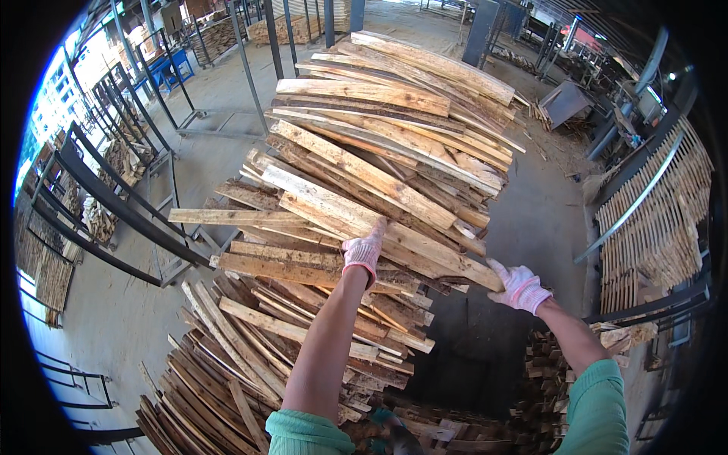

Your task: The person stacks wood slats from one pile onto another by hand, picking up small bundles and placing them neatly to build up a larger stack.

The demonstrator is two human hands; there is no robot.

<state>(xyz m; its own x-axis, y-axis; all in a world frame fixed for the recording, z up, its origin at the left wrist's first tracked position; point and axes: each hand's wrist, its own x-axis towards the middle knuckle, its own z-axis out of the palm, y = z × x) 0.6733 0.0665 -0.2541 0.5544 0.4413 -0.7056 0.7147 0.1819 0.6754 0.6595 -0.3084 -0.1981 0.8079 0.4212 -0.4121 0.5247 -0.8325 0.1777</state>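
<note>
My right hand (519, 286), in a white and pink knit glove, is closed around the near right end of a pale wooden plank (444, 247). The plank slants up to the left across a big heap of rough boards (356, 136). Partway along it, my left hand (364, 249), gloved the same way, grips its near edge with the fingertips over the top. The undersides of both hands are hidden.
More boards lie in a lower stack (227, 345) at the near left. Black metal racks (121, 216) stand at the left. Slatted wood leans in a rack (652, 220) at the right. A grey metal box (569, 104) sits at the far right.
</note>
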